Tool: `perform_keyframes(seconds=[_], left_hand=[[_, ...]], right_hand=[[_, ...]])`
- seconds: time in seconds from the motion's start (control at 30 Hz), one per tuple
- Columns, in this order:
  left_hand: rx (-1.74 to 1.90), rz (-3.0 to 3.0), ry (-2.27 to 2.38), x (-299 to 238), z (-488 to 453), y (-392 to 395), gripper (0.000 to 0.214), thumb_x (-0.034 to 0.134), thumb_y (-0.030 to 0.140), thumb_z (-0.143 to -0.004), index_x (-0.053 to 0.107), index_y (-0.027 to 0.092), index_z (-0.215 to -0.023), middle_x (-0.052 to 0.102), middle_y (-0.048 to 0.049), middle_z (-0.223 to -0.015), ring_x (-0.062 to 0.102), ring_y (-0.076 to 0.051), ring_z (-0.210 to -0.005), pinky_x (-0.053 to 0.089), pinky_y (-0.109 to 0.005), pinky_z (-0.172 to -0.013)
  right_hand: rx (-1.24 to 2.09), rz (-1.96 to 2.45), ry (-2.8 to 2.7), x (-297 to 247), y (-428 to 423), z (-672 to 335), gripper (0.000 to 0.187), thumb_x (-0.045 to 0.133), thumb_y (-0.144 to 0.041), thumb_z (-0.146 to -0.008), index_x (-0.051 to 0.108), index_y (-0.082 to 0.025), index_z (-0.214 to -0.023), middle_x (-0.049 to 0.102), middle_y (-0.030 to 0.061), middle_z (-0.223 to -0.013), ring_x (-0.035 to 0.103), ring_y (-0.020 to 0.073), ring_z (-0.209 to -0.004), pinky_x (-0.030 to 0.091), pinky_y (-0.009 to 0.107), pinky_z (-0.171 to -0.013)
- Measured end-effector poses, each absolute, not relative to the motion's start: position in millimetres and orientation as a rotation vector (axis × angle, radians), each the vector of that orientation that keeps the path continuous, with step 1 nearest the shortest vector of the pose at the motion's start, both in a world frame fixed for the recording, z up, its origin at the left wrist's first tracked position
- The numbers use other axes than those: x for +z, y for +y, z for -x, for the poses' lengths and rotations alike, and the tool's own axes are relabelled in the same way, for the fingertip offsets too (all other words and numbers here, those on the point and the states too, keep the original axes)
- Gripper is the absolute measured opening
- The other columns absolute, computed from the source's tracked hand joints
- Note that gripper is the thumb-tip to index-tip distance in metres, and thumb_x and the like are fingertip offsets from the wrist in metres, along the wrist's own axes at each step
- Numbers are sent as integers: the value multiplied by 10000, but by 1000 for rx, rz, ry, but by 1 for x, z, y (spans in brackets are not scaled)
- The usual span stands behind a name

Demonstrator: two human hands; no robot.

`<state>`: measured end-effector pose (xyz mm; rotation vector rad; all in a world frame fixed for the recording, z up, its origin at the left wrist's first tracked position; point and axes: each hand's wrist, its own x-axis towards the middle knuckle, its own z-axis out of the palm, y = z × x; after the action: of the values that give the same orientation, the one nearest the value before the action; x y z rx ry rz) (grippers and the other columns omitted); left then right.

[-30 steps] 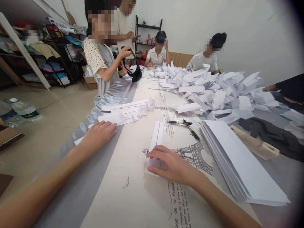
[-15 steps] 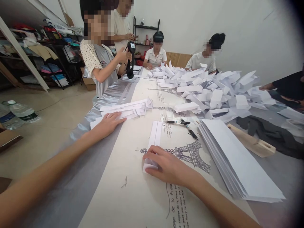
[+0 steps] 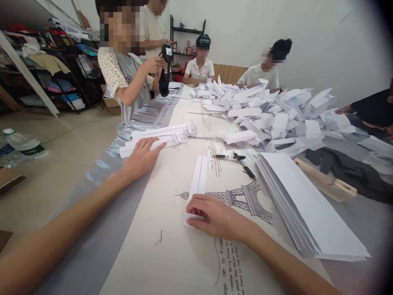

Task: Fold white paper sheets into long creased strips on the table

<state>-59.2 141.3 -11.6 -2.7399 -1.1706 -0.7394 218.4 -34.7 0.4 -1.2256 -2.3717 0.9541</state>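
My left hand lies with fingers stretched out and apart at the near edge of a small stack of folded white paper strips. My right hand has its fingers curled over the near end of a single folded paper strip. That strip lies lengthwise on the printed tablecloth, with a raised flap at its near end. Part of the flap is hidden by my right fingers. To the right of my right hand rests a thick stack of flat white paper.
A large heap of folded white papers covers the far right of the table. Black pens and a wooden block lie before it. A co-worker stands at the left holding a black strapped device. Others sit beyond.
My left hand has drawn slightly nearer and right along the stack's edge. My right fingers have curled in more over the strip's near end. The standing co-worker's device is raised a little.
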Motion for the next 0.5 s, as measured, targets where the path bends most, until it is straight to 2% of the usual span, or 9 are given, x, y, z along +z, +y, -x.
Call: perform_keyframes(seconds=[0.1,0.17,0.23,0.37,0.5], left_hand=[[-990,3205,-1160,-3,43,86,340,497,362,-1037,659,217,-1298,671,-121,-1212,640,-272,-1100,488,-420,-1021],[-895,3617,-1084,0,32,49,327,585,411,-1008,662,221,-1264,692,-106,-1170,657,-237,-1019,522,-343,-924],[-850,3779,-1145,2,22,22,338,660,460,-960,666,229,-1207,704,-74,-1072,648,-217,-934,521,-327,-861],[-998,3855,-1553,3,13,6,262,630,468,-979,640,245,-1116,679,-13,-917,636,-170,-786,508,-289,-736],[-892,3760,-1487,-5,15,13,248,626,439,-984,708,219,-903,598,7,-788,521,-132,-674,394,-255,-617]], right_hand=[[1003,1145,-2309,4,-35,-219,57,623,-211,-970,640,-222,-917,636,9,-920,594,154,-805,486,290,-718],[958,1092,-2223,8,-36,-219,71,615,-214,-975,656,-229,-919,642,12,-914,600,154,-791,496,297,-723],[883,1087,-2104,11,-37,-219,80,617,-235,-977,675,-241,-922,641,11,-874,595,160,-765,499,310,-712],[912,1102,-1916,13,-38,-219,119,618,-305,-990,709,-263,-927,676,14,-847,615,172,-760,522,321,-704],[933,1113,-2046,6,-38,-215,177,571,-319,-1022,726,-248,-975,692,25,-883,644,162,-768,529,301,-689]])
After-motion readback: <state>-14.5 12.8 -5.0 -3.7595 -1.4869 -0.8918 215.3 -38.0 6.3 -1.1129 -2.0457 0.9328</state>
